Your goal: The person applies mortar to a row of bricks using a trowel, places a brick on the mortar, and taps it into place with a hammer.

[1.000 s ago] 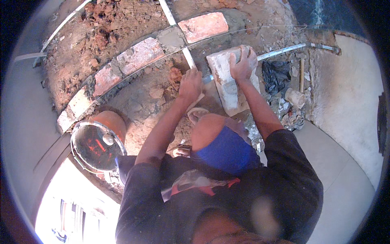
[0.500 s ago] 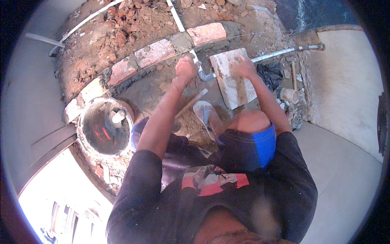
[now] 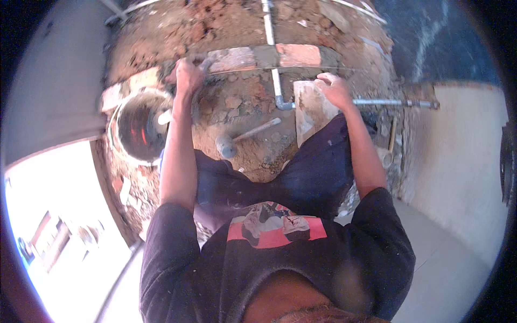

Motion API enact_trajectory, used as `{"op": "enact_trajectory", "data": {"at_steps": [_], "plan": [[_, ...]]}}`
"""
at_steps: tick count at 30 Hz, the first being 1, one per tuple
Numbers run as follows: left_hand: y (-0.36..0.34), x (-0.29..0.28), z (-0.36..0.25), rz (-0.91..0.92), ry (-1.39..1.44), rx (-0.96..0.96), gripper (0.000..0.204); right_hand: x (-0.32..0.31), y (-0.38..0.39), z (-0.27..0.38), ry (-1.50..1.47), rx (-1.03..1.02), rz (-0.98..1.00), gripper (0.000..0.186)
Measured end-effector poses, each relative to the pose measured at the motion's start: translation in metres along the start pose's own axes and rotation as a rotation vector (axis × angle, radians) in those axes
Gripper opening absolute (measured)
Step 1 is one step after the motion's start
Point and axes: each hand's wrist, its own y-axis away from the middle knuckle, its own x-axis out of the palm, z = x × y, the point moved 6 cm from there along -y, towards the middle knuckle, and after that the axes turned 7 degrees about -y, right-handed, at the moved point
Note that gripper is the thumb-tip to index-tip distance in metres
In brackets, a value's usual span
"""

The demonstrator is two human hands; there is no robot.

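My shirt point(image 3: 177, 258) is black, its chest print point(image 3: 277, 229) a patchwork of pinkish red, white and black; my trousers point(image 3: 318, 151) are dark navy. The brick point(image 3: 299, 55) at the right of the row is orange-pink, the brick point(image 3: 232, 60) next to it a duller, greyish pink, with grey mortar point(image 3: 265, 56) between. I see an off-white slab point(image 3: 309, 116) stained with brown patches, a white pipe point(image 3: 268, 24) meeting a grey elbow point(image 3: 282, 105), and a mallet point(image 3: 225, 146) with a blue-grey head and pale handle. The bucket point(image 3: 114, 129) has a whitish rim and a dark inside streaked orange-red. The soil point(image 3: 231, 21) is reddish brown.
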Motion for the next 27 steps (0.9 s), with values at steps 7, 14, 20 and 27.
{"op": "enact_trajectory", "data": {"at_steps": [7, 14, 20, 27], "plan": [[0.065, -0.136, -0.019, -0.312, 0.029, -0.153, 0.040, 0.143, 0.013, 0.135, -0.165, -0.154, 0.398, 0.046], [0.153, -0.218, -0.015, -0.525, 0.076, -0.333, 0.037, 0.258, 0.040, 0.301, -0.055, -0.658, 0.316, 0.045], [0.171, -0.225, 0.025, -0.525, 0.038, -0.293, 0.033, 0.383, 0.041, 0.336, 0.582, -0.869, 0.403, 0.032], [0.158, -0.224, 0.029, -0.533, -0.049, -0.289, 0.041, 0.370, 0.038, 0.343, 0.532, -0.783, 0.485, 0.025]]}}
